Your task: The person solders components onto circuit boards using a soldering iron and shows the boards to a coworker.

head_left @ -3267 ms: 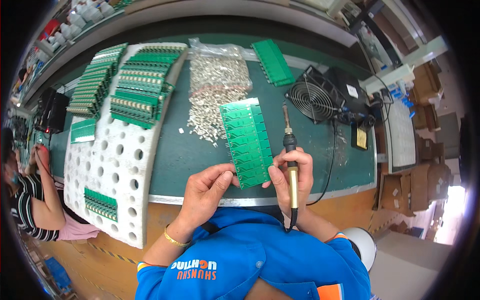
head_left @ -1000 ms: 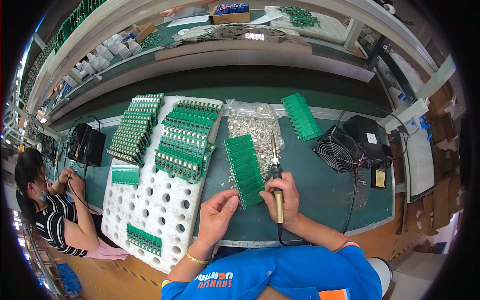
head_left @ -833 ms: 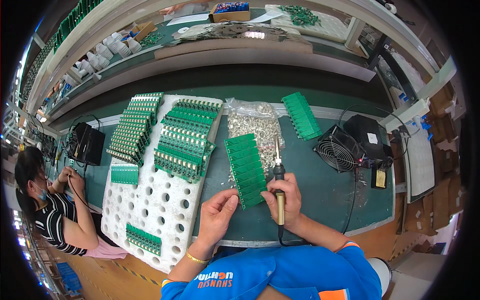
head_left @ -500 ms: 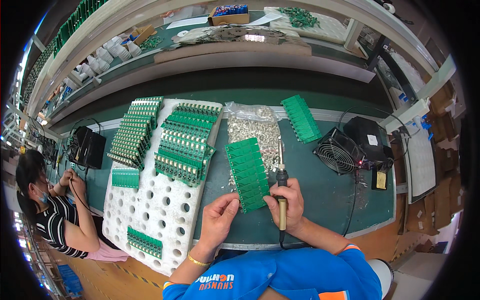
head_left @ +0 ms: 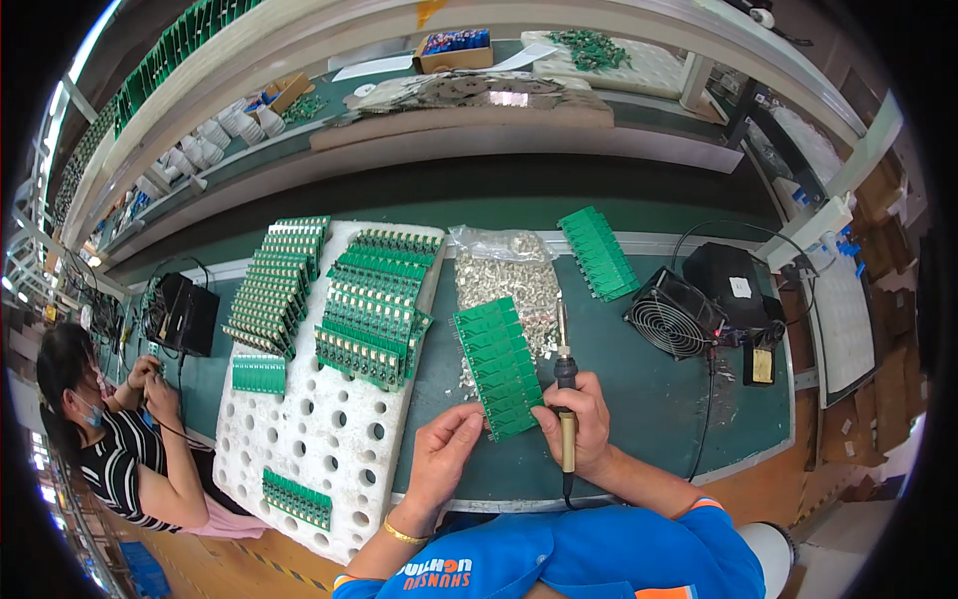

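Note:
A green circuit board panel [head_left: 499,367] is tilted up between my hands, with rows of small pins along its left edge. My left hand [head_left: 444,457] pinches its lower left corner between thumb and fingers. My right hand [head_left: 584,424] is wrapped round a soldering iron [head_left: 566,377], tip pointing up and away, while its thumb rests against the board's lower right edge. Behind the board, a clear plastic bag [head_left: 484,243] lies with many small whitish parts in and around it. The board hides some of these.
At left, a white foam tray [head_left: 349,431] with holes carries rows of populated circuit boards [head_left: 374,299]. More green panels [head_left: 597,253] lie at the back right, near a fan [head_left: 667,321] and a soldering sponge [head_left: 762,364]. A co-worker [head_left: 130,444] sits at far left. A shelf spans the back.
The whole view has shifted slightly, so the bench appears lower. My grip on the board and the soldering iron looks the same. The co-worker's hands and head have moved a little.

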A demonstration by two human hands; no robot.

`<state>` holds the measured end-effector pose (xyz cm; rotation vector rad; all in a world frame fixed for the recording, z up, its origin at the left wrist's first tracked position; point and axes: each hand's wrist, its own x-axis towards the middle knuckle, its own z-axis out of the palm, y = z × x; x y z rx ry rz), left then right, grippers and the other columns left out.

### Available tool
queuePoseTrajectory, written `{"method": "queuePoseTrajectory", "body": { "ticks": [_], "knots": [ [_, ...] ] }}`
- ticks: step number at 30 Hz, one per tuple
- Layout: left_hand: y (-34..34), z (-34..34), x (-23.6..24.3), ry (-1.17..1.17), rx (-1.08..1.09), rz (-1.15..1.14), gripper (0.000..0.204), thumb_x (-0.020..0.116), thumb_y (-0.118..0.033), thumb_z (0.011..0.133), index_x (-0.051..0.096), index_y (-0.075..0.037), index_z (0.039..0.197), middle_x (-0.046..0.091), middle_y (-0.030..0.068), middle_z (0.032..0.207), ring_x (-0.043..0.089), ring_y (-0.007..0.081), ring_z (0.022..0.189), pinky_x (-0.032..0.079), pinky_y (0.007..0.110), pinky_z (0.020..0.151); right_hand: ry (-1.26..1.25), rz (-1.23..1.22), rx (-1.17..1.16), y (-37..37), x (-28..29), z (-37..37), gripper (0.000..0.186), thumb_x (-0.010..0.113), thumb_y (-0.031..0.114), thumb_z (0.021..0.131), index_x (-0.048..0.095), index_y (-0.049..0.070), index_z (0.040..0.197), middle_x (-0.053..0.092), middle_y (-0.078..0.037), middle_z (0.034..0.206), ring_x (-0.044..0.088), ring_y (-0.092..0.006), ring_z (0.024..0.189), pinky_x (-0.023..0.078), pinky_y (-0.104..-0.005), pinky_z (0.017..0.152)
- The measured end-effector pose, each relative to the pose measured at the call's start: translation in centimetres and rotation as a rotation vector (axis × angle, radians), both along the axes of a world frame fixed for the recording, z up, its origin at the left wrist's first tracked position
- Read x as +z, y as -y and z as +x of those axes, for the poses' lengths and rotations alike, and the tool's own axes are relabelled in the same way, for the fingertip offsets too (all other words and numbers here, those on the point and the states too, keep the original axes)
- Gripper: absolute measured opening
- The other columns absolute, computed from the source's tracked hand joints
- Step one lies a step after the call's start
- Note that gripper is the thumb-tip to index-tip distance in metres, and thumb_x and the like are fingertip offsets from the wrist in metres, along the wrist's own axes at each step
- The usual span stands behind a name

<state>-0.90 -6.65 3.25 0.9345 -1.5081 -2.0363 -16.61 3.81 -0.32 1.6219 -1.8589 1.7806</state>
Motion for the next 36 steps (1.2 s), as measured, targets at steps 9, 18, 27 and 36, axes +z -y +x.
{"method": "queuePoseTrajectory", "body": {
  "ticks": [9,18,27,36],
  "knots": [
    [-0.7,-2.6,0.2,0.011,-0.104,0.114,0.020,0.060,-0.016,0.093,0.065,-0.002,0.106,0.061,-0.0060,0.081,0.045,-0.0016,0.065,0.034,0.015,0.054,-0.099,-0.066,-0.085,-2.2,1.0,-2.2,0.034,0.070,-0.002,0.078,0.051,0.005,0.105,0.055,-0.013,0.088,0.055,-0.0229,0.071,0.048,-0.0317,0.060],
    [1.1,-9.6,1.6,-0.006,-0.042,0.130,0.015,0.058,-0.019,0.093,0.065,-0.006,0.094,0.045,-0.0107,0.058,0.028,-0.0018,0.045,0.018,0.019,0.041,-0.114,-0.120,-0.183,-7.6,0.6,-4.4,0.033,0.068,0.000,0.078,0.051,0.005,0.106,0.054,-0.014,0.089,0.055,-0.0203,0.068,0.047,-0.0296,0.056],
    [2.2,-18.7,1.2,-0.020,-0.057,0.102,0.016,0.056,-0.019,0.093,0.062,-0.005,0.094,0.057,-0.0039,0.072,0.029,-0.0008,0.041,0.019,0.019,0.036,-0.112,-0.134,-0.292,-11.6,0.1,-5.0,0.030,0.067,0.002,0.080,0.051,0.004,0.105,0.055,-0.014,0.088,0.055,-0.0199,0.069,0.047,-0.0293,0.056],
    [4.1,-24.3,-2.4,0.150,-0.109,0.108,0.012,0.056,-0.016,0.091,0.062,-0.005,0.090,0.052,-0.0040,0.066,0.029,0.0014,0.040,0.019,0.020,0.033,-0.153,-0.107,-0.287,-12.5,0.4,-5.7,0.028,0.066,0.003,0.082,0.050,0.003,0.104,0.056,-0.014,0.088,0.055,-0.0195,0.069,0.047,-0.0288,0.055]
  ]
}}
